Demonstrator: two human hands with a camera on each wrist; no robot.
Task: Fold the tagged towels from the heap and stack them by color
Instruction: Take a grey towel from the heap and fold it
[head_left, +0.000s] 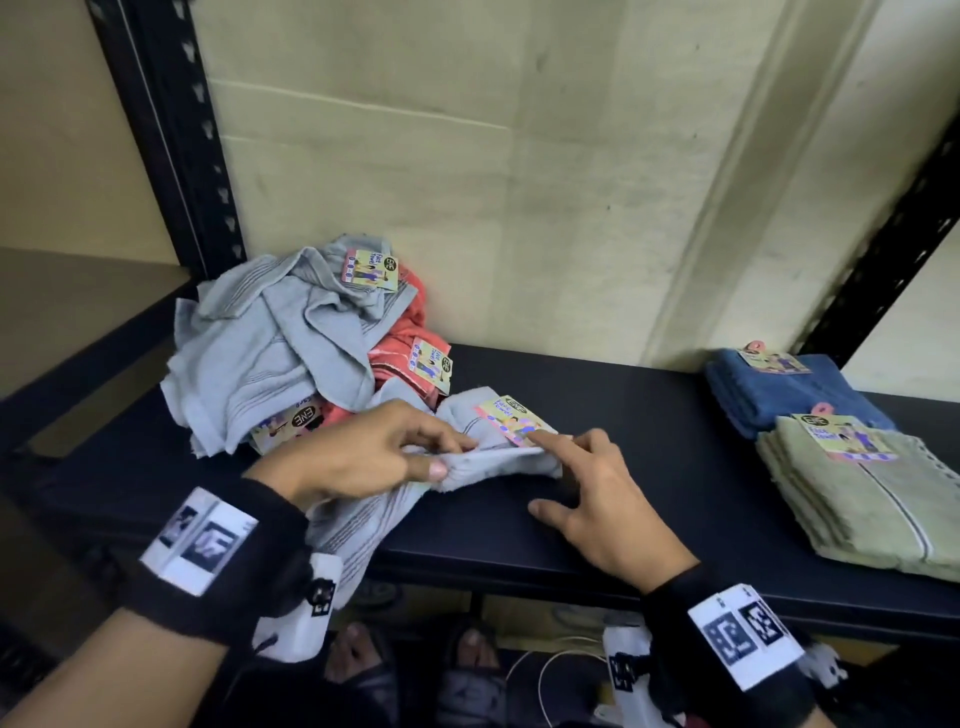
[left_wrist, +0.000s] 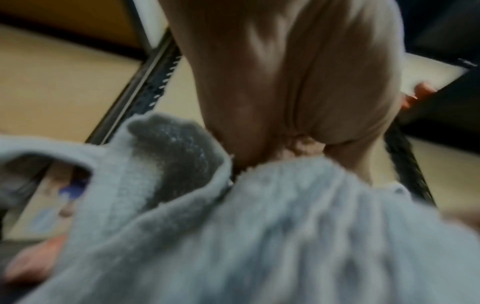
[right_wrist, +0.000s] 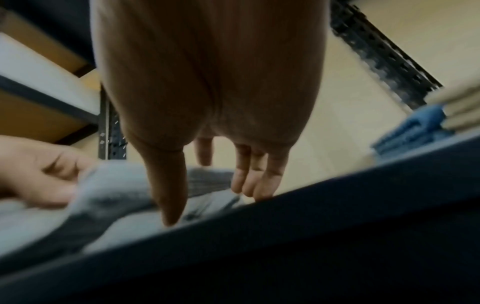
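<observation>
- Pinching the grey towel (head_left: 483, 457) at the shelf (head_left: 623, 499) edge: left hand (head_left: 363, 452) grip.
- Right hand (head_left: 597, 499) grip released, forefinger touching the towel's tag (head_left: 511, 422).

I see my right hand (right_wrist: 207, 92) from below, with its fingers (right_wrist: 259, 174) straight and spread. My thumb tip comes down at the near edge of a gray towel (right_wrist: 116, 197). My other fingertips are by the dark shelf (right_wrist: 311, 236), next to the towel's far end. I cannot tell if they touch it. My left hand (right_wrist: 39, 170) is at the left side, and it pinches the towel. Far to the right a blue towel stack (right_wrist: 413, 131) sits on the shelf. A pale green towel stack (right_wrist: 465, 107) is just beside it. Black shelf posts (right_wrist: 384, 53) stand in front of a cream wall (right_wrist: 337, 115). Everything looks blurry.
</observation>
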